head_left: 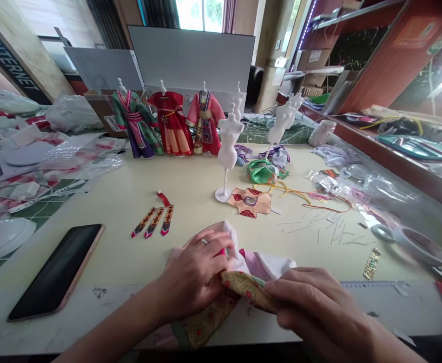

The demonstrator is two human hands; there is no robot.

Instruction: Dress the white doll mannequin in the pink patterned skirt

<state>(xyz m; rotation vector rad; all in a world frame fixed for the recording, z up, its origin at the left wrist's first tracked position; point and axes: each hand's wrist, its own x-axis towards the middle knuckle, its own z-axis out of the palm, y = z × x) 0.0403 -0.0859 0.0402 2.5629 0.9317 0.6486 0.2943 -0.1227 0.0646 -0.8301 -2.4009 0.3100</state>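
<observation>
A small doll garment of pale pink and white cloth [269,263] lies bunched at the table's front edge. Along it runs a gold patterned trim [210,322] with red flowers and a green edge. My left hand [202,262], with a ring on one finger, is closed on the pink cloth, its fingertips bent into the folds. My right hand [315,300] pinches the raised end of the gold trim between thumb and fingers. Beyond my hands rests a peach doll top [252,200] with red corners, beside a bare white doll mannequin [229,138].
Three dressed mannequins stand at the back, one in a red dress [170,121]. A phone [56,272] lies at left, near several patterned strips [154,222]. On the right are a tape roll [423,244], loose pins [334,229], a beaded piece [372,263] and a ruler [368,285].
</observation>
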